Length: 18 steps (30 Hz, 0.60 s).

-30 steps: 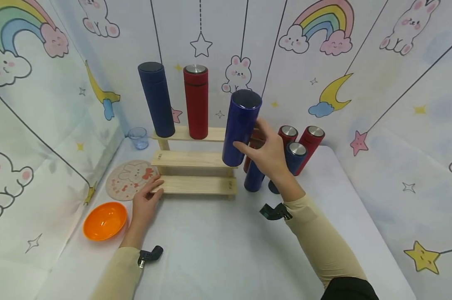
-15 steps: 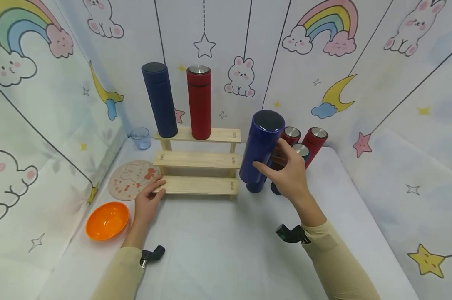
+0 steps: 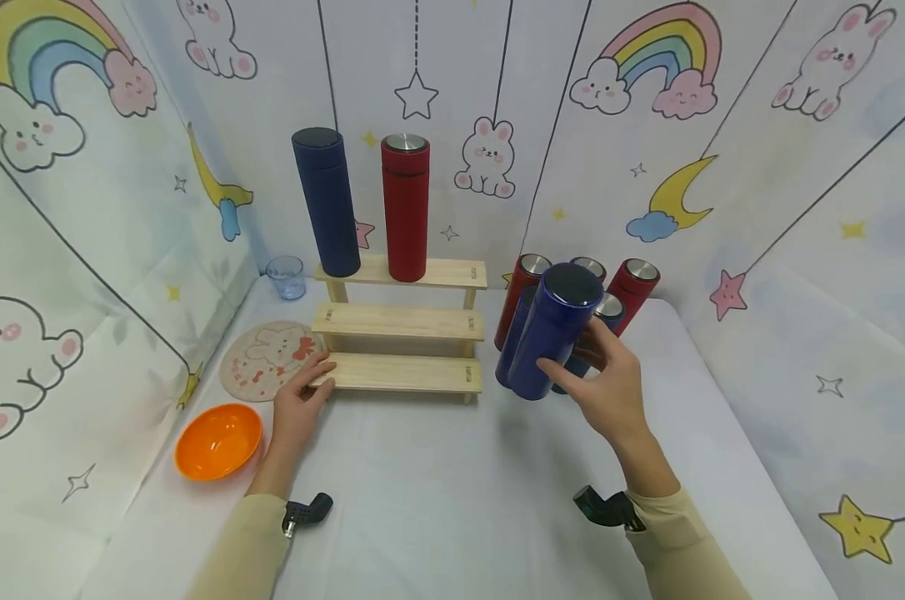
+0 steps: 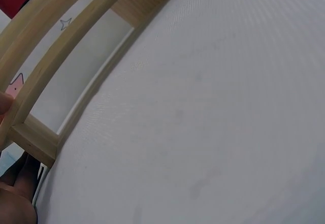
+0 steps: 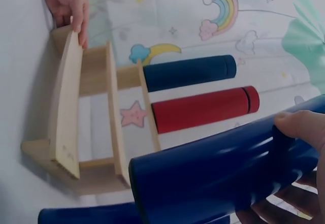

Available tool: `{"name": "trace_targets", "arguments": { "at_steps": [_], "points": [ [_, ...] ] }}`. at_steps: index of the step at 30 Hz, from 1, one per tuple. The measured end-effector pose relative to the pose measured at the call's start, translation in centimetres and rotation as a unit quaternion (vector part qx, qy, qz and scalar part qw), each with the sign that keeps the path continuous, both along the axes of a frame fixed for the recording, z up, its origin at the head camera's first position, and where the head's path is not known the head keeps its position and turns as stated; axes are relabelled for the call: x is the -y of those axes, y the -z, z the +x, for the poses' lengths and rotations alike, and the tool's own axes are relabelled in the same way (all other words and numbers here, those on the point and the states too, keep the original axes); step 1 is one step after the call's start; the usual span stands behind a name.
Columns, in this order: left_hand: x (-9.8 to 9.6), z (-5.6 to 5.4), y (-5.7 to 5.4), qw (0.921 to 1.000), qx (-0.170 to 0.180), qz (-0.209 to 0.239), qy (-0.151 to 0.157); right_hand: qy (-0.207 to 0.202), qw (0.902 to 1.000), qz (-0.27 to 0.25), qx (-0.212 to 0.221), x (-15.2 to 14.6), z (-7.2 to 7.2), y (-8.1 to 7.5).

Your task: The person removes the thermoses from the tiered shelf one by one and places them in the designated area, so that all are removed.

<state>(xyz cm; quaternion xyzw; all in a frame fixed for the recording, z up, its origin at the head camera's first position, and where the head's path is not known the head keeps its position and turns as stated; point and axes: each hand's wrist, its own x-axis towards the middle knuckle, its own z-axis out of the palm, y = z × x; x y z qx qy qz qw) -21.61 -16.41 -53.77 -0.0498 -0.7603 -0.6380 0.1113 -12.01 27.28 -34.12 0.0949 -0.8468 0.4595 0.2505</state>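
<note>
A glossy blue thermos bottle (image 3: pixel 546 342) tilts in the grip of my right hand (image 3: pixel 613 387), thumb on the near side and fingers behind. It overlaps a second blue bottle (image 3: pixel 514 350) in the head view. In the right wrist view the held thermos bottle (image 5: pixel 218 168) crosses the foreground. My left hand (image 3: pixel 300 400) holds the left end of the lowest step of a three-step wooden rack (image 3: pixel 400 372). On the top step stand a dark blue thermos bottle (image 3: pixel 325 204) and a red thermos bottle (image 3: pixel 406 212) with a steel lid.
Several red and blue bottles, one a red bottle (image 3: pixel 634 283), cluster right of the rack, partly hidden behind the held one. On the left are an orange bowl (image 3: pixel 218 442), a round rabbit-print mat (image 3: pixel 261 367) and a small clear glass (image 3: pixel 286 279).
My right hand has carried the blue thermos bottle right and down, from the rack's right end to the bottle cluster. My left hand stays at the rack; the view has shifted slightly.
</note>
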Motion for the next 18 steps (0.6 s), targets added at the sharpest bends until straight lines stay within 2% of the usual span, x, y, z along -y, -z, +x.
{"name": "trace_targets", "arguments": {
  "at_steps": [9, 18],
  "points": [
    [-0.3, 0.1, 0.1, 0.9999, 0.009, -0.009, -0.005, 0.028, 0.9994, -0.022, 0.002, -2.3, 1.8, 1.4],
    [-0.3, 0.0, 0.3, 1.0000, -0.004, 0.002, -0.006, 0.093, 0.9947, -0.024, 0.035, -5.6, 2.5, 3.3]
  ]
}}
